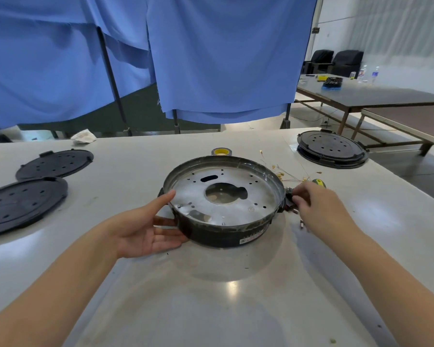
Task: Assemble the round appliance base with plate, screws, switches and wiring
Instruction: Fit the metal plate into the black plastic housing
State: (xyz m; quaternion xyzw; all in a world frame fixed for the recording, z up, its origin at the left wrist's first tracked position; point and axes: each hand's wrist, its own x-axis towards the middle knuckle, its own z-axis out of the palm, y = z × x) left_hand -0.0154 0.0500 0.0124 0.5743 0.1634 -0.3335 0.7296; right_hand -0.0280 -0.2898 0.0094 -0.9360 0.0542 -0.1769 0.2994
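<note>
Base, round and dark-walled, sits at the middle of the white bench with a perforated silver plate lying inside it. The left hand lies open against the base's wall at 9 o'clock, palm up, thumb touching the rim and fingers straight along the side. The right hand is at 3 o'clock of the base, its fingers curled onto a small dark switch part just beside the wall. Thin gold-tipped wires are scattered at 2 o'clock, touching a green-handled tool. Two black perforated discs rest well apart at 9 o'clock, another stack at 2 o'clock, and a tape roll just behind the base at 12 o'clock.
</note>
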